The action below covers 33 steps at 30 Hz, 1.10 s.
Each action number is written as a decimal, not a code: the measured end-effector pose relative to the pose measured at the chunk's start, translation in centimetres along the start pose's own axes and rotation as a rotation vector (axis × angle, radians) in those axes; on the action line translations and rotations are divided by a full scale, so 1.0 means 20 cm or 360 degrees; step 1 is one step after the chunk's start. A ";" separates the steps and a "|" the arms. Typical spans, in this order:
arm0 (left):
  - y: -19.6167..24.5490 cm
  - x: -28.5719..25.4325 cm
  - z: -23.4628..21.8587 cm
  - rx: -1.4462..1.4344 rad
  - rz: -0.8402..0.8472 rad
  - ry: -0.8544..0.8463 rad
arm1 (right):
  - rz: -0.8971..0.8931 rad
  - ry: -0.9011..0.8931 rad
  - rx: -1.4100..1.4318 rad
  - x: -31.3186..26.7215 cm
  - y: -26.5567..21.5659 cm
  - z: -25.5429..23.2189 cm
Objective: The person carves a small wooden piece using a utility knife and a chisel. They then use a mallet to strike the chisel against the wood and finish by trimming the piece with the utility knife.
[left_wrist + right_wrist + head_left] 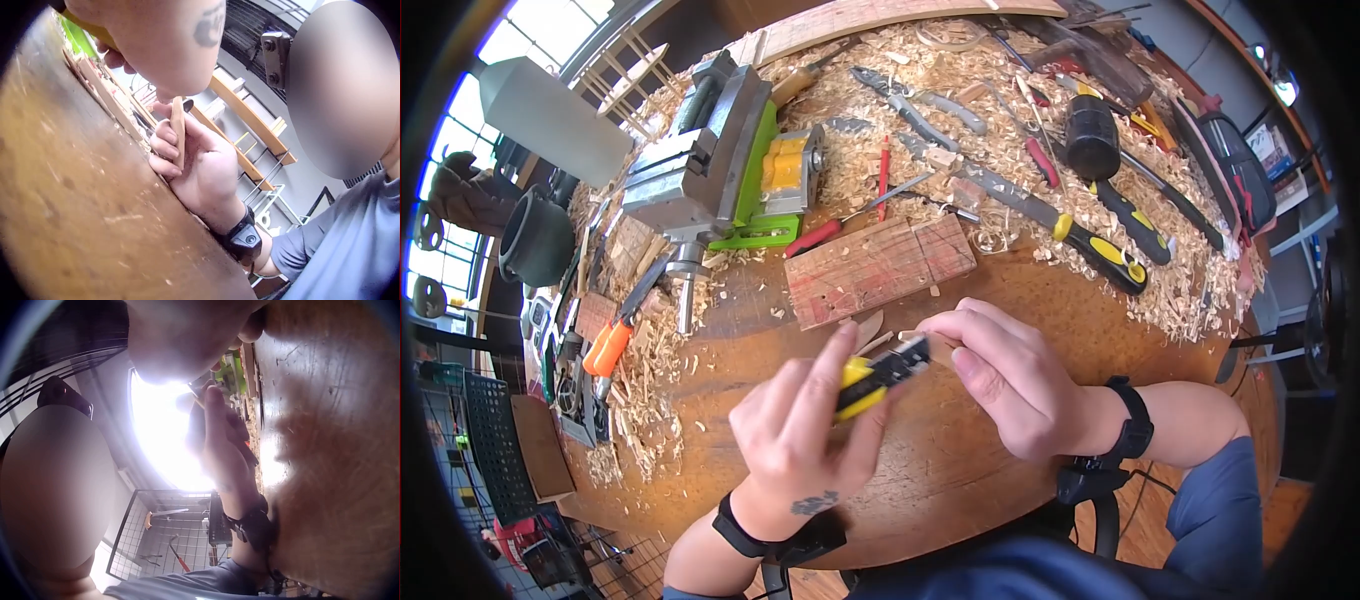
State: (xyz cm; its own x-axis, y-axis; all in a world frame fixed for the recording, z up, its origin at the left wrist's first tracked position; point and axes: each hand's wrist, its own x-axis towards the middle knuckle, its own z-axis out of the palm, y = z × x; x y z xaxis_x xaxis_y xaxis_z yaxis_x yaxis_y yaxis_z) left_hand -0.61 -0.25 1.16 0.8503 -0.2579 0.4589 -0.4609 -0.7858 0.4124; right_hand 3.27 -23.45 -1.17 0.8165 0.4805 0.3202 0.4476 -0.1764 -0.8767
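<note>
In the head view my left hand (pixel 785 430) grips a yellow and black utility knife (pixel 862 385), its metal end pointing toward my right hand. My right hand (pixel 1022 385) pinches a small slim piece of wood (pixel 178 132), which the left wrist view shows standing up from the curled fingers. The knife's tip overlaps the wood's near end in the head view. Both hands are over the front of the wooden table (pixel 920 490). In the right wrist view the left hand (pixel 219 434) is partly dark against the bright window.
A reddish wooden block (pixel 880 270) lies just beyond the hands. A metal vise (pixel 700 150) stands at the left, by a bright green and yellow clamp (pixel 770 185). Wood shavings surround a black mallet (pixel 1092 138), a yellow-handled saw (pixel 1090 245) and an orange-handled tool (pixel 608 347).
</note>
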 end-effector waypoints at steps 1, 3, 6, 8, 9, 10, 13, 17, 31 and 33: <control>0.00 -0.01 0.01 0.0001 -0.0002 0.0001 | 0.0004 0.0000 0.0000 0.00 0.00 0.00; 0.00 -0.01 0.02 -0.0016 0.0088 -0.0093 | 0.0009 0.0002 -0.0002 0.00 0.00 0.00; 0.00 -0.01 0.03 -0.0023 0.0064 -0.0095 | -0.0029 -0.0025 0.0004 0.00 0.00 -0.01; 0.00 -0.01 0.02 -0.0028 0.0069 -0.0085 | -0.0035 -0.0035 0.0025 -0.01 0.00 -0.01; 0.00 0.00 0.01 -0.0003 0.0054 -0.0067 | -0.0034 -0.0035 0.0025 -0.01 0.00 -0.01; 0.00 0.00 0.00 0.0023 0.0040 -0.0050 | -0.0048 -0.0022 0.0032 -0.01 0.00 -0.01; -0.01 -0.01 0.00 0.0137 0.0083 -0.0032 | -0.0044 -0.0001 0.0053 -0.01 0.00 0.00; -0.08 0.04 0.00 0.0232 0.0173 0.0308 | -0.0018 -0.0088 0.0100 0.00 0.00 -0.02; -0.13 0.03 -0.09 0.0177 0.0033 0.0273 | -0.0005 -0.0027 0.0014 0.00 0.02 -0.01; -0.14 0.03 -0.08 0.0151 0.0082 0.0278 | -0.0028 -0.0024 0.0020 0.00 0.02 -0.01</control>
State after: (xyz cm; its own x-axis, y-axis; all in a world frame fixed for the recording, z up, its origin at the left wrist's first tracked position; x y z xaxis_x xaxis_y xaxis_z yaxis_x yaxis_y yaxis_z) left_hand 0.79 2.63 1.53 0.7653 -0.2045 0.6103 -0.4697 -0.8257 0.3124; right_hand 3.54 -23.64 -1.38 0.8029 0.4963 0.3301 0.4570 -0.1572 -0.8754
